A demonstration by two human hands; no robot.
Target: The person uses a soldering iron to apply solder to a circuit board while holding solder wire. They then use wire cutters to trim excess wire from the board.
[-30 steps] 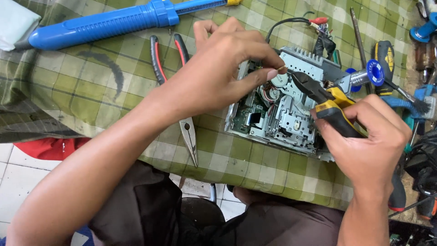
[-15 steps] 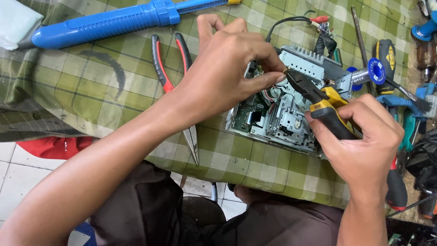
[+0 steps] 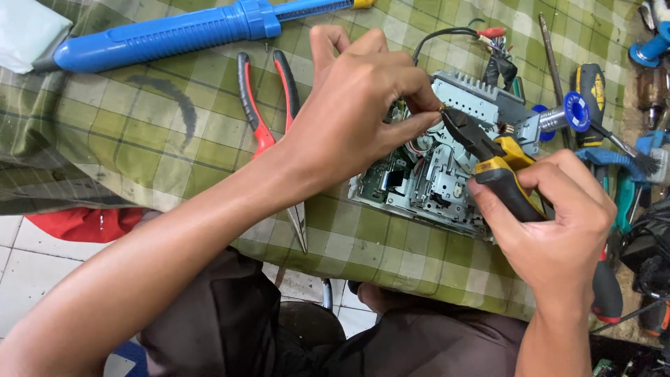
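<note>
An opened electronic unit [image 3: 426,185] with a metal frame, green circuit board and finned heat sink lies on the green checked cloth [image 3: 125,132]. My left hand [image 3: 356,112] hovers over it, thumb and fingers pinched on a small part or wire at the tips of the cutters. My right hand [image 3: 558,230] grips yellow-and-black side cutters [image 3: 488,157], whose jaws point up-left and meet my left fingertips above the unit. What exactly is pinched is too small to tell.
Red-handled long-nose pliers [image 3: 269,119] lie under my left wrist. A blue desoldering pump [image 3: 188,31] lies along the top. A solder spool [image 3: 576,112], a black-and-yellow screwdriver [image 3: 593,87], a brush and other tools crowd the right edge. Tiled floor [image 3: 28,265] shows at lower left.
Both hands have stayed over the unit. The cutter jaws have come closer to my left fingertips and now meet them.
</note>
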